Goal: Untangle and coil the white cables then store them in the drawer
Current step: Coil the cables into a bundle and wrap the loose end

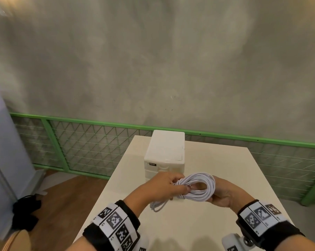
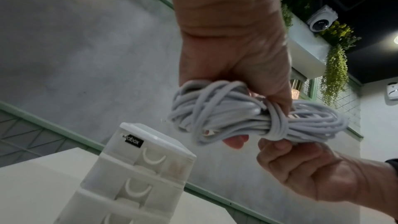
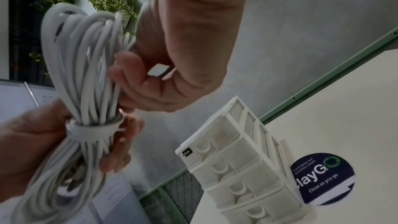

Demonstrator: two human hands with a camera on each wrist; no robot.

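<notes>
A cream worktop (image 1: 225, 178) stands before a mottled grey wall (image 1: 153, 60), with a green-framed wire mesh fence (image 1: 91, 147) running along the wall's foot. Left of the worktop lies brown wooden flooring (image 1: 62, 205) with a dark bundle (image 1: 24, 212) on it. A round dark sticker (image 3: 322, 179) reading "Clean as you go" sits on the worktop. Hanging green plants (image 2: 336, 74) and a white dome camera (image 2: 320, 20) show overhead.

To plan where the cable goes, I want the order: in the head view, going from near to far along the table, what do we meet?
Loose white cable lying on the table → coiled white cable held by left hand and right hand → white drawer unit → green mesh fence.
</notes>
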